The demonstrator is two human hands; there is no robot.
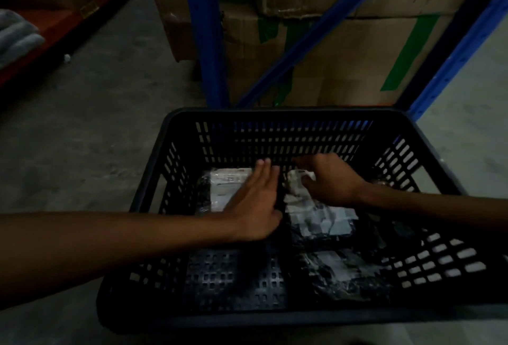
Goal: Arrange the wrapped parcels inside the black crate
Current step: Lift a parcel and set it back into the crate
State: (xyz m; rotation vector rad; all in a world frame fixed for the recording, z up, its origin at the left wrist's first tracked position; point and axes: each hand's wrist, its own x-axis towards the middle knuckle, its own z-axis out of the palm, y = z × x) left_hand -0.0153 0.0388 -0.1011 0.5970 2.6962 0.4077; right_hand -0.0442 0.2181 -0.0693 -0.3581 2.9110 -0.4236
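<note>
The black slatted crate (277, 115) stands on the floor in front of me. Inside lie dark wrapped parcels with white labels: one at the far left (222, 184), one in the middle right (321, 219), one nearer me at the right (341, 273). My left hand (254, 201) lies flat with fingers stretched out on the far-left parcel. My right hand (327, 180) is curled over the far end of the middle parcel, fingers bent on its crumpled wrapping. The crate's near-left floor (225, 276) is bare.
Blue rack posts (211, 42) rise just behind the crate, with large cardboard boxes (343, 56) marked with green tape stacked behind them. An orange shelf beam (63, 23) runs at the far left. Grey concrete floor (82, 138) surrounds the crate.
</note>
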